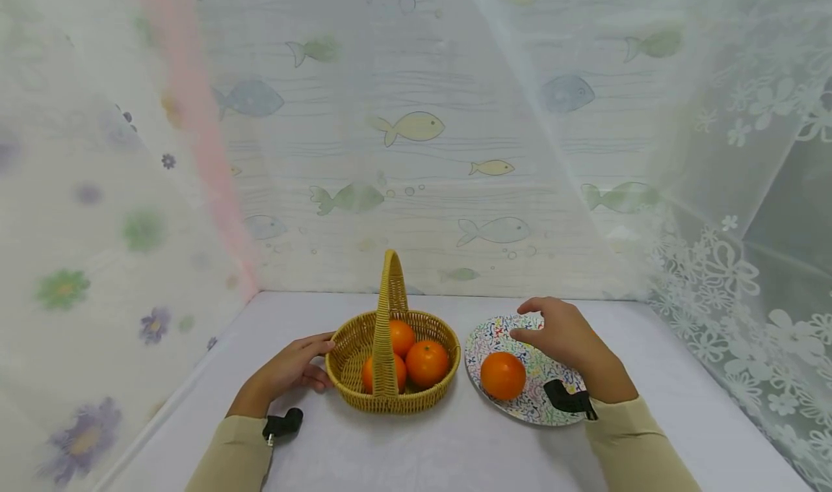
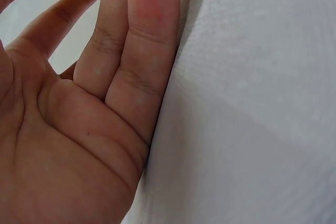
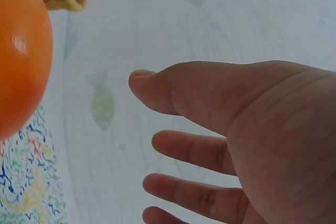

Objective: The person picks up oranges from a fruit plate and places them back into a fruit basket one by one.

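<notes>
A yellow wicker basket (image 1: 416,405) with a tall arched handle stands on the table, holding three oranges (image 1: 427,363). My left hand (image 1: 292,369) is at its left side, fingers fairly straight and fingertips touching the rim; in the left wrist view the palm (image 2: 68,145) faces the camera and the outer edge of the hand lies along the tabletop. One more orange (image 1: 503,376) lies on the left part of a round plate (image 1: 539,411) with a colourful squiggle pattern. Over the plate's far right part hovers my right hand (image 1: 564,337), thumb and fingers spread, holding nothing.
White cloth covers the table (image 1: 442,456). Behind it hangs a pale curtain (image 1: 416,188) printed with fish, and sheer flowered fabric (image 1: 734,318) closes in the right side. The basket handle (image 1: 385,318) rises well above the fruit.
</notes>
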Demonstrator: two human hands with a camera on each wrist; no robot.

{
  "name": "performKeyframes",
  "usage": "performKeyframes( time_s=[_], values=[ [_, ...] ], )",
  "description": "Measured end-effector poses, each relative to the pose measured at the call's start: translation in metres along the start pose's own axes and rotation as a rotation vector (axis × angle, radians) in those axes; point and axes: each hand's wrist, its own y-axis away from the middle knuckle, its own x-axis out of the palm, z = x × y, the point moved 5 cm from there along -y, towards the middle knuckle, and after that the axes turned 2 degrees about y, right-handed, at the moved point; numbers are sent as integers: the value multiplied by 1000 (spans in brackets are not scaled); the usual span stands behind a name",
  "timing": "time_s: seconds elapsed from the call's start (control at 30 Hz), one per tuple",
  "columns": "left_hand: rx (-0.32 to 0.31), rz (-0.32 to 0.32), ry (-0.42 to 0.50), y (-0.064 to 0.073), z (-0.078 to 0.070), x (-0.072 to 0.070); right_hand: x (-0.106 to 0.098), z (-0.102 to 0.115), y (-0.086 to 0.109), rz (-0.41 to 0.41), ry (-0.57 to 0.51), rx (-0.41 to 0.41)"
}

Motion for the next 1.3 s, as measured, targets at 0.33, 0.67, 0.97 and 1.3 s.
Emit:
performKeyframes(
  time_s=[0.33,0.67,0.97,1.3],
  values=[
    [-2,-13,5,-2,3,-2,-3,-31,0,75,72,87],
    [-5,-17,-1,-1,0,-1,-7,-59,-1,103,67,143],
    [-2,-13,1,-1,0,-2,-5,-84,-2,131,53,232],
    [2,-4,8,-2,3,-2,4,-103,-1,162,-20,271]
  ],
)
